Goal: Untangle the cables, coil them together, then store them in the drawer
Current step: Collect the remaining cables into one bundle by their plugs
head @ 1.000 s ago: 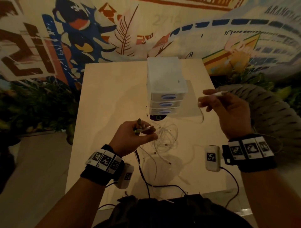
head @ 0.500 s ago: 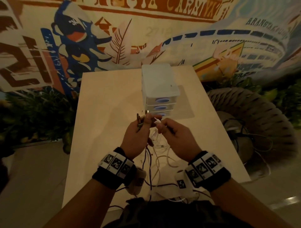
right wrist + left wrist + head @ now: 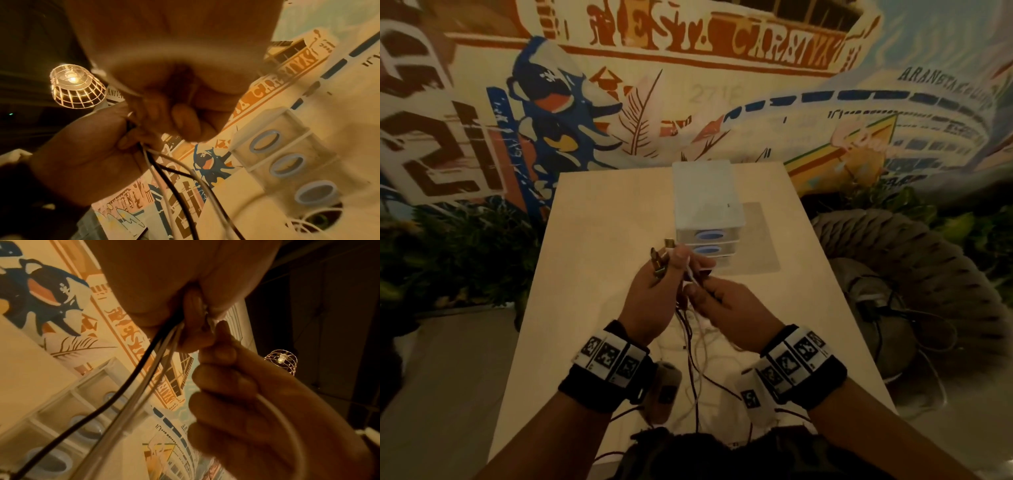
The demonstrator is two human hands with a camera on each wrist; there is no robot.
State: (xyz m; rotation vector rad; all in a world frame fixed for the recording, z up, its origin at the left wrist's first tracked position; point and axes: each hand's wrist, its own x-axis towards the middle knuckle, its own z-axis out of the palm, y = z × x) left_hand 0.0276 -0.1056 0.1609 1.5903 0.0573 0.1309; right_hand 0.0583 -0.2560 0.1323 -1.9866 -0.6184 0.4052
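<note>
Right hand [image 3: 726, 310] now back beside left hand [image 3: 657, 294], both hands gripping cables [image 3: 693, 346], plug ends blurred

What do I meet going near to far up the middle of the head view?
Hanging cables → right hand → left hand gripping the cable plugs → drawer unit → table's far edge → mural wall.

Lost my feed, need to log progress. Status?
Left hand grips cable ends. Right hand pinches white cable. Cables still loose, uncoiled. Drawer unit shut, nothing blocking.
</note>
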